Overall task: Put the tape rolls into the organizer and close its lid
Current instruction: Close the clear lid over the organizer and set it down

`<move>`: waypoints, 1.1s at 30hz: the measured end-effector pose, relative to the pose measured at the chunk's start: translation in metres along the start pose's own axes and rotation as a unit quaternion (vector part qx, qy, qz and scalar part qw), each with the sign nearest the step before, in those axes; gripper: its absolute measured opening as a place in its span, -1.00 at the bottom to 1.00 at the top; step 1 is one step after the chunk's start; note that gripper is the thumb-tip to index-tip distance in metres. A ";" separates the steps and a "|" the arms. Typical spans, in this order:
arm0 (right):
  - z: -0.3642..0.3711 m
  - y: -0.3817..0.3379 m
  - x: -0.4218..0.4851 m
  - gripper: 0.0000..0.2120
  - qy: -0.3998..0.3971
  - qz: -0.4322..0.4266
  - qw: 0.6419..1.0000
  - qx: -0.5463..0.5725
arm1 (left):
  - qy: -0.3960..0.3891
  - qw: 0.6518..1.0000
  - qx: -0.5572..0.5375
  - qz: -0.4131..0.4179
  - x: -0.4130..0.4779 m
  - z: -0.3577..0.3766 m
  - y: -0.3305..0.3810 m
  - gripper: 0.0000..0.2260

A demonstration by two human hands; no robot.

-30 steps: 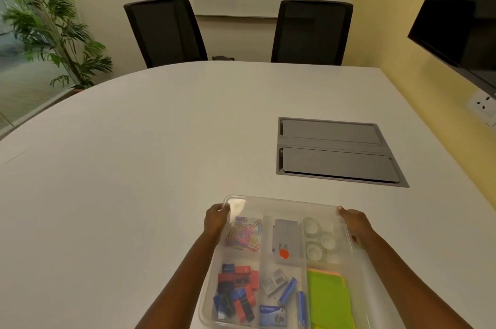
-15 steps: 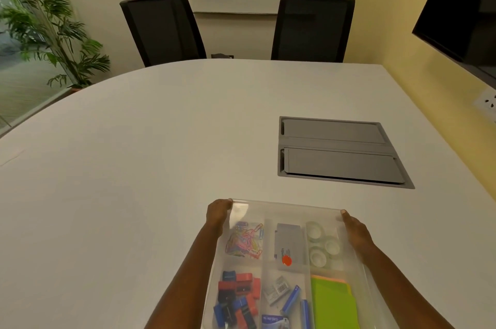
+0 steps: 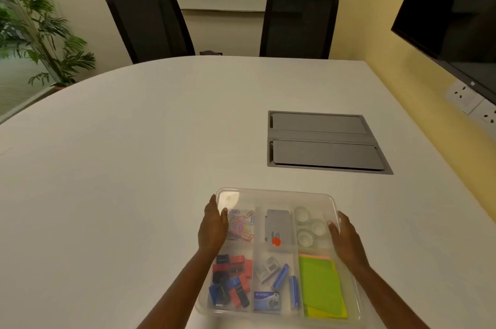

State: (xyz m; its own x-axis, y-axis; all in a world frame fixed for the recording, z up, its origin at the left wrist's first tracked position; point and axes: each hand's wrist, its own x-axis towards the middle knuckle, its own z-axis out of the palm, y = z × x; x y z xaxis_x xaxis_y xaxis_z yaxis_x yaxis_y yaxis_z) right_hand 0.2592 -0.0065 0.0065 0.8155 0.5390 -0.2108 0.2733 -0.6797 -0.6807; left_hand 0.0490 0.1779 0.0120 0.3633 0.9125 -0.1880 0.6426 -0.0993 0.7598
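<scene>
A clear plastic organizer [image 3: 276, 192] lies on the white table [image 3: 134, 167] just in front of me, with its see-through lid [image 3: 316, 201] lying on top. Three clear tape rolls [image 3: 308, 226] show through the lid in the far right compartment. My left hand [image 3: 212, 226] holds the lid's left edge, thumb on top. On the right edge is my right hand [image 3: 346, 237], thumb also over the rim. Paper clips, binder clips, staple boxes and sticky notes fill the other compartments.
A grey cable hatch [image 3: 326, 142] is set into the table beyond the organizer to the right. Two black chairs [image 3: 150, 25] [image 3: 298, 25] stand at the far edge. A plant [image 3: 35, 30] is at the left, and a wall screen [image 3: 453, 11] with sockets [image 3: 469, 103] at the right.
Both hands have slid from the lid's far corners back along its side edges toward me. The lid has settled down flat over the compartments.
</scene>
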 end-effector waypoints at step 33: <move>0.001 0.015 -0.136 -0.23 -0.119 -0.239 0.878 -0.398 | -0.180 0.866 0.368 0.286 -0.127 -0.010 -0.042 -0.23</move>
State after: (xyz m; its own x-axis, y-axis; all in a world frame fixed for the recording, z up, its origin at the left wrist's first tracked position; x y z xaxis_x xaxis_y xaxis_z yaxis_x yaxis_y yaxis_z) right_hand 0.1518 -0.0896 0.0240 0.4065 0.8819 -0.2386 0.9024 -0.4284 -0.0458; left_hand -0.0307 0.0701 0.0096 0.8662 0.4603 -0.1947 0.4956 -0.8413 0.2159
